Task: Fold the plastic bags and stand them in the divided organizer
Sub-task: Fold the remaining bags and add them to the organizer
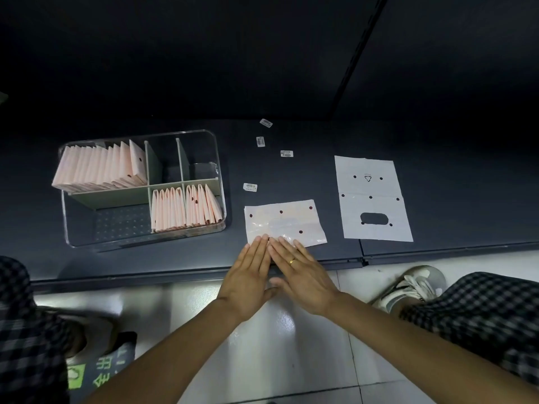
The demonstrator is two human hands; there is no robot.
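Left hand (248, 275) and right hand (300, 272) lie flat, fingers straight, pressing the near edge of a half-folded plastic bag (284, 223) by the table's (291, 176) front edge. Unfolded bag (373, 199) lies right of it. Divided organizer (217, 158), left, holds upright folded bags (100, 167).

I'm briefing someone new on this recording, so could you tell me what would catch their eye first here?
First, the two hands, left hand and right hand, lying side by side with straight fingers pressing the near edge of a half-folded bag at the centre of the dark table. To the left stands the clear divided organizer, several compartments packed with upright pink folded bags. To the right an unfolded bag lies flat.
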